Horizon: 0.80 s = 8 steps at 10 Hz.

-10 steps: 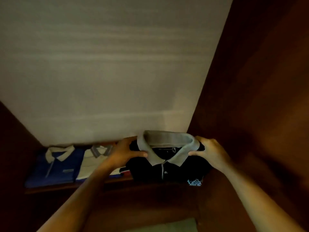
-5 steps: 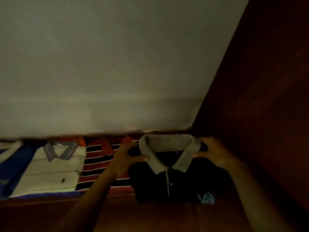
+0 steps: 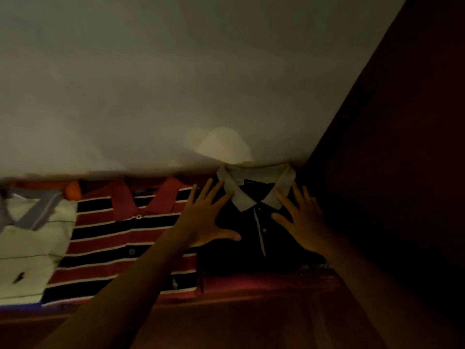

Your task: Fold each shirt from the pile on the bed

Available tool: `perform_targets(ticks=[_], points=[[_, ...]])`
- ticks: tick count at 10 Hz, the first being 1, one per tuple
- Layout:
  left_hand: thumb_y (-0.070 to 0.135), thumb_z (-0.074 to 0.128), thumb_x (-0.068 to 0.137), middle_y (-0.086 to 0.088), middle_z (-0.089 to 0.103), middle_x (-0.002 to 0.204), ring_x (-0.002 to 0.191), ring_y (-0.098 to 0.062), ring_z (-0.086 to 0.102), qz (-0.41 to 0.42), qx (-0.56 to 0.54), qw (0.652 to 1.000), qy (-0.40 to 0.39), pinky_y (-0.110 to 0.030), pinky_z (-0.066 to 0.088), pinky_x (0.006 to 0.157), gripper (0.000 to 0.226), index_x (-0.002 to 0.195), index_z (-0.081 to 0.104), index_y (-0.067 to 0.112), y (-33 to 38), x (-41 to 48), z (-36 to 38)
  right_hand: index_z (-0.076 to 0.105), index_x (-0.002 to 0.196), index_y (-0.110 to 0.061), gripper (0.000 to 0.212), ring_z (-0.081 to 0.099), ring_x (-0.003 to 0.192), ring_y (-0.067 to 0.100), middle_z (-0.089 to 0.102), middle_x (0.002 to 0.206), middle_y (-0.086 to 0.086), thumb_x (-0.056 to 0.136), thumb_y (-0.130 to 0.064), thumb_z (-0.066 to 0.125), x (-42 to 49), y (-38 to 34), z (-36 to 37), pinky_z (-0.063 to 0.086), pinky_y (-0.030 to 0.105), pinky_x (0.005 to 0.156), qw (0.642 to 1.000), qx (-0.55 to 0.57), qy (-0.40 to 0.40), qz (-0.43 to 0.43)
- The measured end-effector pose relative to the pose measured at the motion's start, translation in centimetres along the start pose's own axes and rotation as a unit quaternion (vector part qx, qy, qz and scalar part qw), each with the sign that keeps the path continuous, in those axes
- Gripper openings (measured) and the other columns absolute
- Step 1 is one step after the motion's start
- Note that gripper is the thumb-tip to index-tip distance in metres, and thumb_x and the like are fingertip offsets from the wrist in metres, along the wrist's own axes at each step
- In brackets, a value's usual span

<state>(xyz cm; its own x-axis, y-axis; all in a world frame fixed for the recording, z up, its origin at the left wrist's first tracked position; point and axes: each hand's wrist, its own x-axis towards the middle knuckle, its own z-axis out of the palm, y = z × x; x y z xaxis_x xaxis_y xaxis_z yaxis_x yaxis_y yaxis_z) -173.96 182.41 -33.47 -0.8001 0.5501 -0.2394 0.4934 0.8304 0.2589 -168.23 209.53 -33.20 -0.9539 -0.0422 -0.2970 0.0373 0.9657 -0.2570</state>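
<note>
Black polo shirt (image 3: 239, 258) is folded and sits at the far right end of a reddish wooden shelf (image 3: 264, 285), tucked right into the corner where the dark wood side panel (image 3: 402, 197) meets the pale wall (image 3: 176, 84).

From the head cam we see both our hands lying flat on it. Our left hand (image 3: 203, 220) presses its left side with the fingers spread straight and the thumb stuck out across the dark fabric. Our right hand (image 3: 305, 220) does the same on the right side, fingers fanned out and gripping nothing, the tips just beside the collar (image 3: 232, 191). That collar is a light grey knit, folded down in two neat points, with a thin pale button placket running down from it between our hands.

The shelf holds a row of folded polos, all collar-to-the-wall. Touching the black one on its left is a red-and-black striped polo (image 3: 113, 238) with thin white lines and a solid red collar. Next along is a cream polo (image 3: 32, 248) with a grey collar and a tiny dark logo. Something orange (image 3: 73, 191) pokes out behind those two, though it's too dim to tell what it is.
</note>
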Motion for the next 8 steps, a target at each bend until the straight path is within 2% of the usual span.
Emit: perform_targets(ticks=[1, 2, 3, 4, 5, 6, 7, 8], points=[[0.107, 0.006, 0.042, 0.003, -0.041, 0.156, 0.147, -0.022, -0.032, -0.023, 0.040, 0.997, -0.065, -0.054, -0.021, 0.118, 0.133, 0.152, -0.026, 0.039, -0.1, -0.7, 1.2, -0.024, 0.145, -0.050, 0.095, -0.031, 0.144, 0.027, -0.032, 0.158, 0.002, 0.058, -0.089, -0.027, -1.9, 1.0, 1.8, -0.007, 0.046, 0.119, 1.000, -0.026, -0.015, -0.004], [0.107, -0.004, 0.037, -0.003, -0.041, 0.156, 0.148, -0.027, -0.030, -0.032, 0.050, 0.997, -0.052, -0.059, -0.016, 0.118, 0.134, 0.151, -0.028, 0.039, 0.3, -0.9, 0.9, -0.028, 0.141, -0.051, 0.098, -0.028, 0.146, 0.029, -0.034, 0.156, -0.001, 0.052, -0.092, -0.028, -2.4, 1.0, 0.8, 0.001, 0.050, 0.120, 0.999, -0.034, -0.033, 0.003], [0.104, 0.009, 0.052, -0.009, -0.004, 0.167, 0.153, -0.033, -0.005, -0.037, 0.098, 0.994, 0.029, -0.063, -0.006, 0.119, 0.134, 0.161, 0.009, 0.026, 1.2, -1.6, 1.3, -0.029, 0.140, -0.053, 0.102, -0.025, 0.147, 0.031, -0.032, 0.158, 0.001, 0.047, -0.094, -0.026, -2.1, 1.0, 0.6, 0.006, 0.052, 0.120, 0.997, -0.046, -0.054, 0.009], [0.102, -0.002, 0.059, -0.004, 0.006, 0.167, 0.153, -0.034, -0.008, -0.054, 0.106, 0.993, 0.027, -0.064, -0.011, 0.117, 0.128, 0.160, 0.014, 0.025, 1.1, -2.2, 1.9, -0.031, 0.139, -0.054, 0.096, -0.024, 0.148, 0.033, -0.029, 0.160, 0.003, 0.054, -0.095, -0.015, -1.5, 0.8, 0.7, 0.010, 0.055, 0.119, 0.996, -0.061, -0.068, 0.020], [0.105, 0.012, 0.051, 0.001, -0.020, 0.165, 0.145, -0.032, -0.034, -0.105, 0.095, 0.988, -0.058, -0.063, -0.025, 0.112, 0.131, 0.156, -0.019, 0.032, 0.5, -1.1, 1.1, -0.026, 0.144, -0.052, 0.086, -0.021, 0.148, 0.034, -0.027, 0.161, 0.004, 0.076, -0.090, 0.011, -1.2, 0.7, 0.4, 0.011, 0.058, 0.118, 0.993, -0.082, -0.084, 0.027], [0.097, 0.041, 0.063, 0.000, -0.011, 0.167, 0.147, -0.034, -0.030, -0.091, 0.108, 0.982, -0.129, -0.063, -0.029, 0.106, 0.127, 0.159, -0.010, 0.031, 1.3, -0.5, -2.0, -0.015, 0.152, -0.046, 0.086, -0.009, 0.150, 0.038, -0.018, 0.163, 0.009, 0.089, -0.074, 0.036, -0.7, 0.0, -1.5, 0.014, 0.058, 0.117, 0.982, -0.105, -0.148, 0.048], [0.082, 0.056, 0.075, 0.002, 0.018, 0.166, 0.154, -0.031, -0.007, -0.086, 0.006, 0.989, -0.123, -0.063, -0.020, 0.113, 0.101, 0.157, 0.025, 0.032, 1.7, -2.0, -6.2, 0.037, 0.149, -0.025, 0.069, 0.040, 0.137, 0.036, 0.040, 0.151, 0.014, 0.093, -0.063, 0.049, -0.6, -2.3, -5.8, 0.038, 0.047, 0.108, 0.976, -0.075, -0.197, 0.050], [0.080, 0.058, 0.076, 0.005, 0.046, 0.151, 0.148, -0.020, 0.027, -0.102, -0.089, 0.989, -0.062, -0.056, -0.001, 0.119, 0.081, 0.143, 0.049, 0.036, 1.0, -5.6, -10.7, 0.062, 0.087, -0.021, 0.028, 0.064, 0.088, 0.019, 0.059, 0.083, -0.006, 0.097, -0.046, 0.056, -2.9, -6.0, -9.9, 0.045, 0.026, 0.073, 0.985, 0.074, -0.157, 0.025]])
